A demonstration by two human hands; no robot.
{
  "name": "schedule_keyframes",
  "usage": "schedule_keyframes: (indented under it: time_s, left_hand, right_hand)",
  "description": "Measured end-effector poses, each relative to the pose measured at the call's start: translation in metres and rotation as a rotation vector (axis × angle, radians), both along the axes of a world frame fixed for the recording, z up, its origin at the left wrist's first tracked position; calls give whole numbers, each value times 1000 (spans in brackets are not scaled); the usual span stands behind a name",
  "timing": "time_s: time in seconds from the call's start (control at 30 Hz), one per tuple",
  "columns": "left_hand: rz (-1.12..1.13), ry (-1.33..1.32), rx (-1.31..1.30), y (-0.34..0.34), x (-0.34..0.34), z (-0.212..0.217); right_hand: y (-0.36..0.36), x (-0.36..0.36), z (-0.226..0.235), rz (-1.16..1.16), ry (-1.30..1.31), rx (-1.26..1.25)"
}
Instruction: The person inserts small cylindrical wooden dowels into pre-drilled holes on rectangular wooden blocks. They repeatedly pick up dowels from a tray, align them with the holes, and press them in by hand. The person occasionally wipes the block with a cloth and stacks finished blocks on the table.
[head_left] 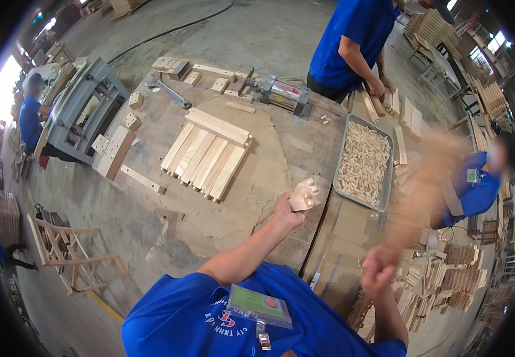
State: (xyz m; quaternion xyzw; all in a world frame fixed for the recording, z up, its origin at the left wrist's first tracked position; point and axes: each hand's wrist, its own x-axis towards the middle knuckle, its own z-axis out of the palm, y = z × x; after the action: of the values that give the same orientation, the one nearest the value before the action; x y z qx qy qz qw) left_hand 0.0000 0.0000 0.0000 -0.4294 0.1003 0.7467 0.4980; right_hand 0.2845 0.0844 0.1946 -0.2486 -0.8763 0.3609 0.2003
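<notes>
My left hand is closed around the lower end of a short pale wooden piece, held up over the worktable. Several dowel-like pegs stick out of that piece's upper side. At the right, my right hand is wrapped round the handle of what looks like a wooden mallet, raised and smeared by motion. Beyond my left hand lies a slatted wooden panel with a longer bar along its far edge. To the right of that hand, a grey tray holds many small wooden dowels.
A metal clamp cylinder, a wrench and drilled wooden blocks occupy the table's far and left parts. Co-workers in blue stand beyond the table and at the right. Wood pieces are piled at lower right.
</notes>
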Motion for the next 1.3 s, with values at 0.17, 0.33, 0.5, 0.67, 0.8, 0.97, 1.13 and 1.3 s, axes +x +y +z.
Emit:
schedule_keyframes:
  time_s: [0.17,0.33,0.5,0.67,0.8,0.97,1.13,1.3]
  left_hand:
    - [34,0,96,18,14,3]
    - [1,-23,-2,1,3,7]
    - [25,10,96,8,-2,-3]
    - [-45,60,107,-3,-2,8]
    - [-212,198,189,-22,12,31]
    - [-261,263,206,-57,21,38]
    - [-347,324,135,-60,33,83]
    - [-357,612,159,-61,15,80]
  right_hand:
    - [7,-17,72,47,-447,224]
    - [-32,-29,57,-15,257,-111]
    - [-33,-27,10,81,-435,162]
    - [-16,-26,9,54,-173,76]
    - [-10,-41,-46,-194,64,-151]
    - [-22,-69,-122,-337,-256,-301]
    - [-36,-102,-188,-235,-156,-294]
    - [-19,-118,-223,-20,-227,28]
